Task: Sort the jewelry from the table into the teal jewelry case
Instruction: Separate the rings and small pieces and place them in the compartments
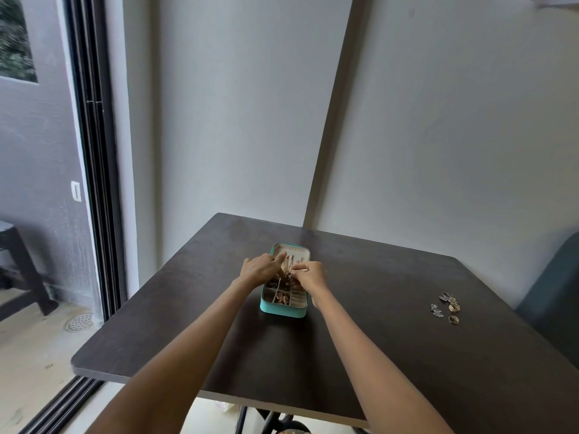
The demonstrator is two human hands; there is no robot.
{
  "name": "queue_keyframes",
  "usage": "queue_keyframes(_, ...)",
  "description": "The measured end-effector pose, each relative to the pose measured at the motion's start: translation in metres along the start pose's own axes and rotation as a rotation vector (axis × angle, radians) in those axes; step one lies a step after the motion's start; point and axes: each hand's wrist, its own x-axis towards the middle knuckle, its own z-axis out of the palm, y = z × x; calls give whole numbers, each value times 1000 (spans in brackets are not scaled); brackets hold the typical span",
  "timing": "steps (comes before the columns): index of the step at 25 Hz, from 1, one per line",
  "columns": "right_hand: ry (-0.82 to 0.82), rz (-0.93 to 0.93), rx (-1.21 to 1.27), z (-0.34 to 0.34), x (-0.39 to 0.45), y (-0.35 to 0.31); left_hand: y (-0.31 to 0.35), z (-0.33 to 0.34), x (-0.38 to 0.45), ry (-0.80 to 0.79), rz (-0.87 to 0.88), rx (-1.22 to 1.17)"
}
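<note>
The teal jewelry case point(282, 311) lies open in the middle of the dark table point(344, 355), its pale compartments holding several gold pieces. Both hands meet above the case's middle. My left hand point(258, 268) and my right hand point(309, 276) pinch a gold jewelry piece point(286, 267) between them, held just above the compartments. My fingers hide part of the piece. A small cluster of loose rings and earrings point(448, 307) lies on the table to the right, well away from both hands.
The table stands in a corner against pale walls. A dark teal seat point(551, 296) sits past the table's right edge. A sliding door frame point(94, 170) and a dark bench point(18, 270) are at the left, beyond the table.
</note>
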Motion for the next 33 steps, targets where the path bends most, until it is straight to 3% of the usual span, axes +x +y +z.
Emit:
queue_keyframes(2,21,17,8,-4,-1,0,-1,-3,-2,-17,-6,-71)
queue_keyframes(7,38,2,14,-7,-4,-3,-4,-6,-1,95,51,78)
queue_keyframes(12,13,7,6,-4,-3,-1,4,0,0,46,95,49)
queue_keyframes(20,-13,-29,-43,-1,-4,-2,-2,0,4,127,129,275)
queue_keyframes(28,22,-66,-124,-6,-3,-4,-1,-2,-3,148,119,228)
queue_keyframes(33,-41,-95,-222,-6,-5,4,-2,4,-4,101,97,260)
